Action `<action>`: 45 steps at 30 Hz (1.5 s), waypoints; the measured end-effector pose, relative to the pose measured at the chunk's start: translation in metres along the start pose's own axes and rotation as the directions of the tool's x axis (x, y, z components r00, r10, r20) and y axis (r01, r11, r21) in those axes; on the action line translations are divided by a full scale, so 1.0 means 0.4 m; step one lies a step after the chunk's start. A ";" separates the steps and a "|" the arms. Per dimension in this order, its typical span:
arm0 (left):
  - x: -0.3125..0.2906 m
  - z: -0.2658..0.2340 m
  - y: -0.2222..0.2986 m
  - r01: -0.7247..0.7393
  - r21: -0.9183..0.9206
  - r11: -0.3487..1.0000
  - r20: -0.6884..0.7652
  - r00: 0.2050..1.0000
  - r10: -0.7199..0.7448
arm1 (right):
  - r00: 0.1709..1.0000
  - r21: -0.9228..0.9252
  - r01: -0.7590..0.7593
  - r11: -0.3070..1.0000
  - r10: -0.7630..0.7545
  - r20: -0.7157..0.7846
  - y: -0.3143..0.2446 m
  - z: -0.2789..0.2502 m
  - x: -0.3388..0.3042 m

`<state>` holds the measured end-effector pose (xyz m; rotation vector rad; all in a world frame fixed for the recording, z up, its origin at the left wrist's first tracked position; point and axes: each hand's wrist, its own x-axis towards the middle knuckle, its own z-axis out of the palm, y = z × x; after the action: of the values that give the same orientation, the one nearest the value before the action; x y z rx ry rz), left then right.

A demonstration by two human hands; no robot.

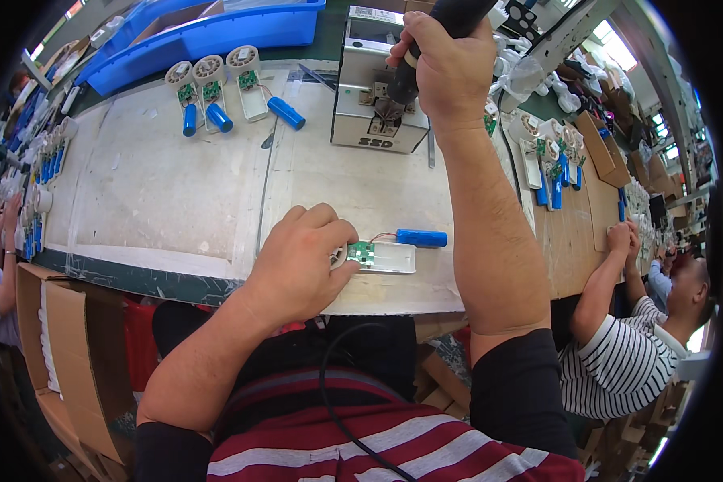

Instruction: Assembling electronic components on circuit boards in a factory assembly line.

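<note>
My left hand is closed around the round end of a white handheld-fan half shell lying near the table's front edge. A green circuit board sits in the shell, and a blue cylindrical battery on thin wires lies just beyond it. My right hand is raised at the far side, wrapped around a black electric screwdriver. The screwdriver's lower end points down at the front of a boxy metal screw feeder; its very tip is hard to make out there.
Three opened fan shells with blue batteries stand at the back left, before a blue bin. A pair of tweezers lies near the feeder. More fan parts are at the right, beside a co-worker. A cardboard box stands lower left.
</note>
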<state>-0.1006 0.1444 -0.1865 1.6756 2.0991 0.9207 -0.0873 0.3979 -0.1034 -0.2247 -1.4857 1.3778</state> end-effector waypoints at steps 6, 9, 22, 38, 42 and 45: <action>0.000 0.000 0.001 -0.005 0.006 1.000 -0.007 1.000 0.005 | 1.000 -0.001 0.012 1.000 -0.012 -0.007 0.011 0.001 0.001; 0.000 -0.001 0.002 -0.001 0.007 1.000 -0.001 1.000 0.001 | 0.999 -0.010 0.021 1.000 -0.021 0.031 0.007 0.000 -0.003; 0.001 0.001 0.004 -0.001 0.011 1.000 0.003 1.000 0.001 | 0.989 -0.210 -0.020 0.978 -0.012 -0.150 0.020 0.028 0.030; -0.005 0.007 -0.007 0.019 0.018 1.000 -0.004 1.000 -0.019 | 0.996 -0.112 -0.074 0.991 0.067 -0.064 -0.038 -0.002 -0.113; -0.001 0.015 -0.009 -0.006 0.006 1.000 -0.021 1.000 0.006 | 0.995 0.087 0.089 0.992 -0.092 0.029 -0.060 -0.069 -0.199; -0.001 0.011 -0.011 -0.009 0.016 1.000 -0.024 1.000 0.009 | 0.995 0.090 0.075 0.993 -0.080 0.061 -0.101 -0.067 -0.262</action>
<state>-0.1012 0.1449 -0.1929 1.6912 2.1214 0.9333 -0.0018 0.3261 -0.1331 -0.0672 -1.4680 1.3949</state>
